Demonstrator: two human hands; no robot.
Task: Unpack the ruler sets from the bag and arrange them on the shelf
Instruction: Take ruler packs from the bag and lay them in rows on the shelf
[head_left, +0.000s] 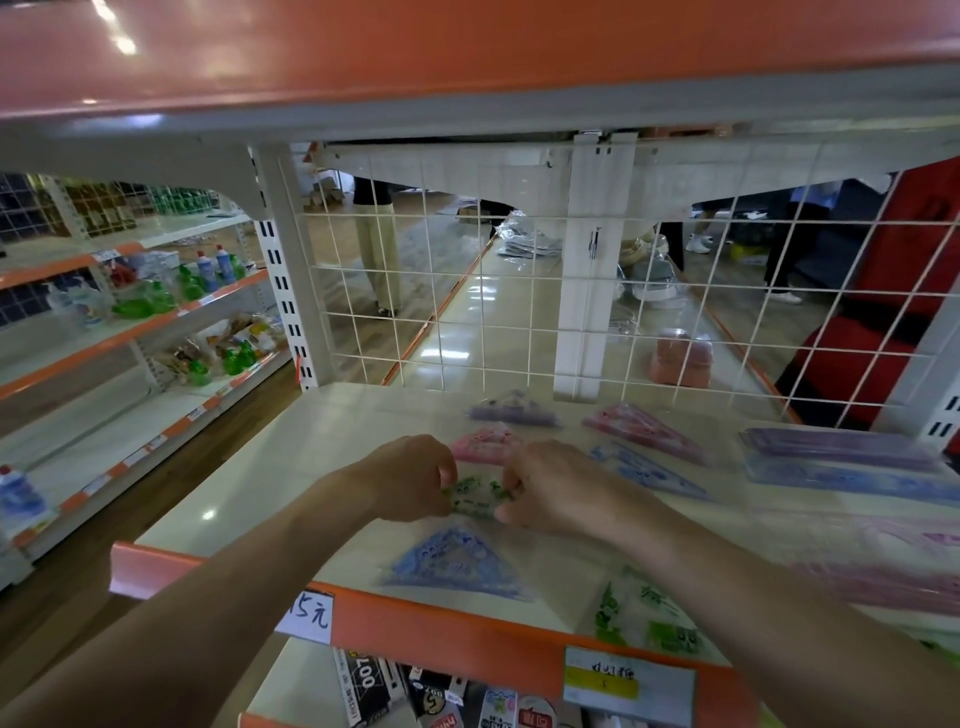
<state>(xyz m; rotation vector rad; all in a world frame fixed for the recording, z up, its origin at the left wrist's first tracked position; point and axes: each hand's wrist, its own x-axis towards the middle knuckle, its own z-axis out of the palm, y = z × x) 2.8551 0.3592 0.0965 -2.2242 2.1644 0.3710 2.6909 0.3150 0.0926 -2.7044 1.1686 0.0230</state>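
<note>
We see the left hand and right hand pinching a green ruler set from either side over the cream shelf. We note a blue ruler set lying nearer the orange edge and a pink ruler set just beyond the hands.

This is a shop. A cream metal shelf has an orange price strip along its front, bearing a handwritten price tag and a printed label. A wire grid panel backs it. The neighbouring shelving displays cleaning bottles, and packaged goods sit on the level below.
</note>
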